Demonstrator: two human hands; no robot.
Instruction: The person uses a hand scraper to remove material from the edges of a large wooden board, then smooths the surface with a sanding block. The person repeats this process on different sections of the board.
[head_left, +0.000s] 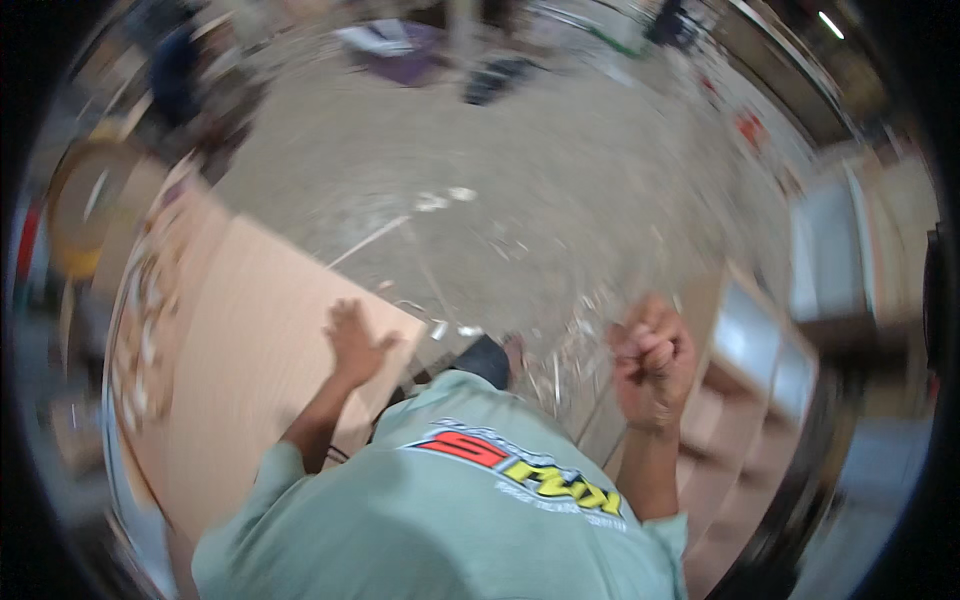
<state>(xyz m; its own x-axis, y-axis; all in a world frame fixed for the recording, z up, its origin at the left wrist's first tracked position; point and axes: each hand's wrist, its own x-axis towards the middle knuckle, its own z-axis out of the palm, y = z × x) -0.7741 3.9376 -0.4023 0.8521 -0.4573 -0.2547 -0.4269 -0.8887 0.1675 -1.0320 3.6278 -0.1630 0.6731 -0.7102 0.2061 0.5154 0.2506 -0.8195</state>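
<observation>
My left hand (356, 346) lies with spread fingers on a light wooden board (255, 322), near the corner closest to me. The board rests flat at my left, beside a strip strewn with curled wood shavings or scraps (150, 330). Raised at my right, my right hand (651, 349) has its fingers curled; blur hides whether something small is between them. Just beyond that hand stands a wooden cabinet frame (739, 420) with open compartments.
Offcuts and thin strips (559, 360) litter the concrete floor (525, 165) before me. A purple container (397, 52) and a dark object (495, 79) stand farther off. More panels or boxes (832, 247) are at the right. A round yellow-rimmed item (90, 202) is at the left.
</observation>
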